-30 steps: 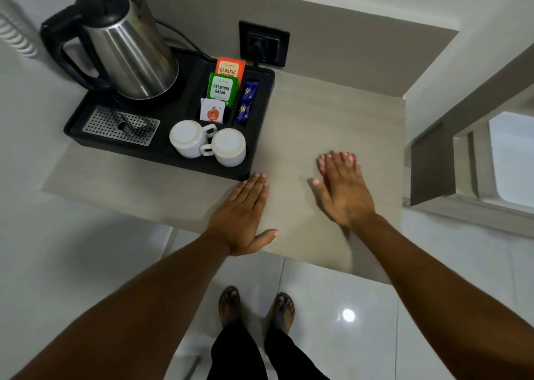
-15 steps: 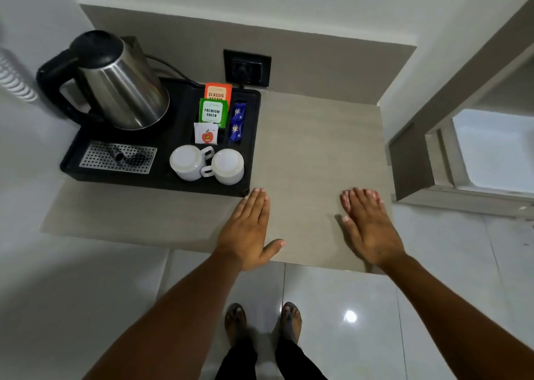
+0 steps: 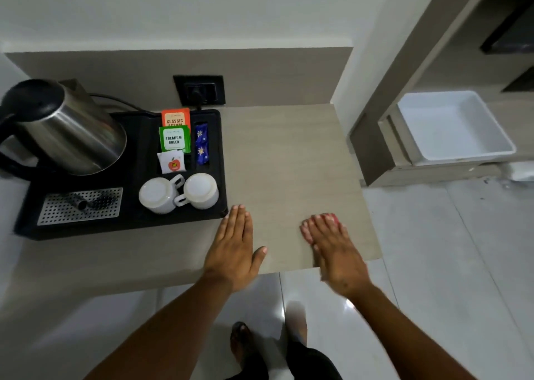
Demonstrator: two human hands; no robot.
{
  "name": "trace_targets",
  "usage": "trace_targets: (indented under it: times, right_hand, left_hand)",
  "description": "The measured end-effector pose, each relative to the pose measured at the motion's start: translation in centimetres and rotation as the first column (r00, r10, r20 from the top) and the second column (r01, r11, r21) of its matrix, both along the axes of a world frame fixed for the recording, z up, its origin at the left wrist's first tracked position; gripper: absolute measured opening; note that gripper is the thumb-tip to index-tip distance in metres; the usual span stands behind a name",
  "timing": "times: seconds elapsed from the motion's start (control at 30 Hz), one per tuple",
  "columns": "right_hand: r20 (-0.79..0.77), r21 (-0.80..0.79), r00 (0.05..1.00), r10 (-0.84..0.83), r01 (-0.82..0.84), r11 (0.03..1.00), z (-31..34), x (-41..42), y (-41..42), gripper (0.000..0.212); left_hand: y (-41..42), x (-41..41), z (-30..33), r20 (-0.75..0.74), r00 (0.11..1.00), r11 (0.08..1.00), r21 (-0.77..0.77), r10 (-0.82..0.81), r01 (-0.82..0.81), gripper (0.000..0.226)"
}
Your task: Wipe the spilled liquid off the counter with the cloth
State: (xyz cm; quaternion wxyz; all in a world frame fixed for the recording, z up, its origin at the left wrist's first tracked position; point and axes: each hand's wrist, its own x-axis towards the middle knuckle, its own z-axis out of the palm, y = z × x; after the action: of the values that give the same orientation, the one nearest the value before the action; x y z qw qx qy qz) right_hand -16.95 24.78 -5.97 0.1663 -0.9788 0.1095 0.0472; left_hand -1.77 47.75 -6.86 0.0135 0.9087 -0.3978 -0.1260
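Observation:
The beige counter [image 3: 283, 154] shows no liquid that I can make out. My left hand [image 3: 231, 252] lies flat and open on its front edge, fingers together, just beside the black tray's corner. My right hand [image 3: 335, 252] lies flat near the counter's front right corner, slightly blurred, with the palm past the front edge. A small pink cloth [image 3: 333, 216] peeks out beyond its fingertips; the rest is hidden under the hand.
A black tray [image 3: 135, 229] on the left holds a steel kettle [image 3: 66, 131], two upturned white cups [image 3: 157, 194], and tea sachets [image 3: 174, 138]. A wall socket [image 3: 199, 90] sits behind. A white bin [image 3: 453, 125] stands on a low shelf to the right. Glossy floor tiles lie below.
My right hand slid right with the cloth, then back toward the front edge and slightly left. My left hand stayed by the tray's corner. The view tilted up.

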Motion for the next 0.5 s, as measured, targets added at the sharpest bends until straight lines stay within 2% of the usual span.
trace_targets:
  times: [0.13,0.23,0.4,0.5]
  right_hand:
    - [0.008,-0.007,0.973,-0.232,0.232,0.973,0.8,2.9,-5.9,0.052]
    - [0.064,-0.008,0.95,-0.305,0.306,0.952,1.2,8.3,-8.2,0.045]
    - [0.112,-0.005,0.947,-0.302,0.304,0.953,1.6,17.2,-8.0,0.037]
    - [0.132,0.023,0.98,-0.15,0.148,0.989,1.4,19.4,-4.2,0.045]
  left_hand:
    - [-0.2,0.7,0.1,0.018,0.995,0.994,0.052,-0.099,0.098,0.088]
    - [-0.4,1.3,-0.1,0.021,0.99,0.989,0.042,-0.143,0.142,0.089]
    - [-0.3,1.4,-0.6,-0.005,0.991,0.991,-0.025,-0.13,0.13,0.089]
    - [-0.4,1.5,-0.5,0.01,0.993,0.992,-0.052,-0.119,0.119,0.089]
